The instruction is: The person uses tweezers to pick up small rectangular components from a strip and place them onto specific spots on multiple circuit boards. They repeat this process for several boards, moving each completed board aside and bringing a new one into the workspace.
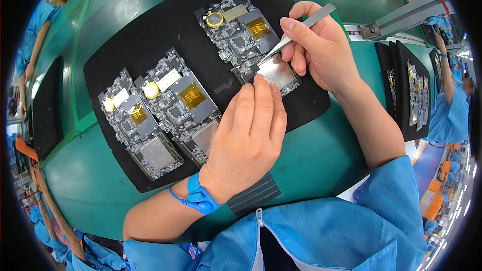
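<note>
My right hand [321,45] grips a pair of metal tweezers [301,31], their tips down at the edge of a silver shield on the right circuit board [241,40]. Beside the tips, my left hand [248,125] is bent over the same board, fingertips pressed together at the shield's near left edge; whatever they may hold is too small to make out. That board carries a yellow-ringed coin cell [215,19] and amber tape [258,28]. Two similar boards, a middle one [173,90] partly behind my left hand and a left one [131,120], lie alongside.
The boards rest on a black mat [150,35] over a green bench [321,160]. Dark strips [254,194] lie at the near edge. A blue wrist strap [201,198] with a cord circles my left wrist. More boards [417,95] stand at right, near a co-worker's blue sleeve [448,115].
</note>
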`<state>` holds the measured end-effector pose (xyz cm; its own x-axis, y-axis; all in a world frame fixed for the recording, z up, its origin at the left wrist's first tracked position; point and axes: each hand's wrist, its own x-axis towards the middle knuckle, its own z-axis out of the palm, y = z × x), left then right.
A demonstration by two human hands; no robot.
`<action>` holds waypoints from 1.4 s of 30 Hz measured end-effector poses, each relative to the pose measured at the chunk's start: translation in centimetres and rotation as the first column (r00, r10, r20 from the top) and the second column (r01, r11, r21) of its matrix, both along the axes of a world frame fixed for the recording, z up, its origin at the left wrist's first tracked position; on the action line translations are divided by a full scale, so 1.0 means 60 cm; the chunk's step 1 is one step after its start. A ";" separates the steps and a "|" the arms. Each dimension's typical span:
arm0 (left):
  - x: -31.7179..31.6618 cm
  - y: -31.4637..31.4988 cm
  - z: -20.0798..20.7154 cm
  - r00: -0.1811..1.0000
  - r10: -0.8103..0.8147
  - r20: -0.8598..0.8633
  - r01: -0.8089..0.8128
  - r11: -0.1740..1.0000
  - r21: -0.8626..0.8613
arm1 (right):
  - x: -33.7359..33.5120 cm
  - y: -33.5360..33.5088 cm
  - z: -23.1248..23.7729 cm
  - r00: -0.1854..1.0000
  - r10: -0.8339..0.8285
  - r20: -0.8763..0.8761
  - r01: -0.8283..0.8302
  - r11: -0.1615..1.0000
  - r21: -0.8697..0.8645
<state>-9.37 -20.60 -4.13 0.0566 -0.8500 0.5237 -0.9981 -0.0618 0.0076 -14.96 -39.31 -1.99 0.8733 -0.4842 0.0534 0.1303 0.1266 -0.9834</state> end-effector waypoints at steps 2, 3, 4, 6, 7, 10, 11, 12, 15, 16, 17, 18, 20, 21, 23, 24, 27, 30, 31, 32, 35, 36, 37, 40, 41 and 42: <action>0.001 -0.003 -0.002 0.999 0.012 -0.047 -0.013 1.000 -0.028 | 0.000 0.000 0.000 1.000 -0.005 -0.004 0.005 1.000 -0.001; 0.001 -0.004 -0.002 0.997 0.018 -0.070 -0.021 0.999 -0.042 | 0.000 0.001 0.000 1.000 -0.007 -0.005 0.007 1.000 0.000; 0.002 -0.004 0.000 0.996 0.018 -0.092 -0.021 0.999 -0.032 | 0.000 0.001 0.001 1.000 -0.009 -0.007 0.009 1.000 -0.003; 0.002 -0.004 0.004 0.990 0.019 -0.137 -0.021 1.000 -0.013 | 0.000 0.002 0.001 1.000 -0.013 -0.013 0.013 1.000 -0.007; 0.002 -0.005 0.005 0.986 0.020 -0.164 -0.023 1.000 -0.016 | 0.000 0.003 0.001 0.999 -0.022 -0.023 0.021 0.999 -0.024; 0.003 -0.009 0.013 0.972 0.010 -0.237 -0.013 1.000 -0.012 | 0.000 0.008 0.002 0.997 -0.072 -0.033 0.069 0.995 -0.069; 0.007 -0.010 0.019 0.967 -0.002 -0.255 0.002 1.000 -0.002 | -0.001 0.011 -0.002 0.994 -0.103 -0.020 0.101 0.992 -0.079; 0.010 -0.009 0.023 0.962 -0.008 -0.273 0.011 1.000 0.007 | 0.000 0.016 -0.003 0.992 -0.129 -0.007 0.128 0.988 -0.090; 0.016 -0.008 0.027 0.954 -0.043 -0.297 0.047 0.999 0.007 | -0.002 0.034 0.004 0.971 -0.239 0.027 0.241 0.966 -0.091; 0.015 -0.006 0.023 0.971 -0.039 -0.236 0.040 0.999 0.002 | -0.004 0.032 0.003 0.970 -0.240 0.047 0.243 0.968 -0.061; 0.013 -0.005 0.013 0.984 -0.034 -0.175 0.034 0.999 -0.003 | -0.009 0.028 -0.001 0.968 -0.242 0.066 0.244 0.969 -0.030; 0.011 -0.005 0.006 0.993 -0.029 -0.114 0.028 1.000 -0.011 | -0.011 0.026 -0.003 0.966 -0.244 0.085 0.245 0.970 -0.002; -0.003 0.003 0.004 1.000 0.007 0.012 -0.008 0.999 0.032 | -0.011 0.044 -0.002 0.957 -0.243 0.161 0.247 0.969 -0.005; -0.007 0.007 0.003 0.997 0.023 0.076 -0.027 0.998 0.056 | -0.012 0.052 -0.003 0.950 -0.243 0.198 0.248 0.969 -0.003; -0.005 0.009 0.002 0.993 0.020 0.116 -0.025 0.999 0.038 | -0.015 0.051 -0.011 0.959 -0.167 0.229 0.195 0.975 -0.104; -0.005 0.009 0.002 0.993 0.020 0.120 -0.024 0.999 0.030 | -0.016 0.052 -0.013 0.962 -0.154 0.225 0.188 0.972 -0.138; -0.005 0.007 0.001 0.990 0.025 0.139 -0.026 1.000 0.010 | -0.018 0.054 -0.014 0.972 -0.138 0.192 0.186 0.947 -0.261; -0.005 0.008 -0.001 0.988 0.027 0.154 -0.028 1.000 0.004 | -0.017 0.060 -0.013 0.970 -0.157 0.184 0.214 0.911 -0.352; -0.005 0.008 -0.001 0.987 0.028 0.157 -0.029 1.000 0.003 | -0.016 0.063 -0.012 0.968 -0.166 0.189 0.227 0.899 -0.375; -0.005 0.009 -0.002 0.987 0.028 0.156 -0.029 1.000 0.002 | -0.017 0.062 -0.015 0.969 -0.157 0.192 0.223 0.888 -0.401; -0.004 0.008 -0.003 0.988 0.023 0.156 -0.023 1.000 -0.004 | -0.017 0.059 -0.022 0.962 -0.141 0.236 0.239 0.851 -0.467; -0.005 0.008 -0.002 0.987 0.023 0.161 -0.023 1.000 0.000 | -0.015 0.062 -0.023 0.952 -0.138 0.272 0.258 0.841 -0.476; -0.005 0.009 -0.001 0.986 0.022 0.165 -0.022 1.000 0.004 | -0.016 0.063 -0.024 0.942 -0.135 0.308 0.278 0.830 -0.484; -0.005 0.010 0.002 0.991 0.014 0.135 -0.016 1.000 0.014 | -0.023 0.059 -0.028 0.946 -0.121 0.301 0.274 0.796 -0.540; -0.008 0.015 0.008 0.995 0.001 0.100 -0.004 0.999 0.033 | -0.027 0.061 -0.023 0.945 -0.148 0.291 0.281 0.820 -0.498; -0.013 0.027 0.018 0.998 -0.005 0.065 0.001 0.998 0.060 | -0.030 0.066 -0.019 0.946 -0.170 0.278 0.284 0.847 -0.449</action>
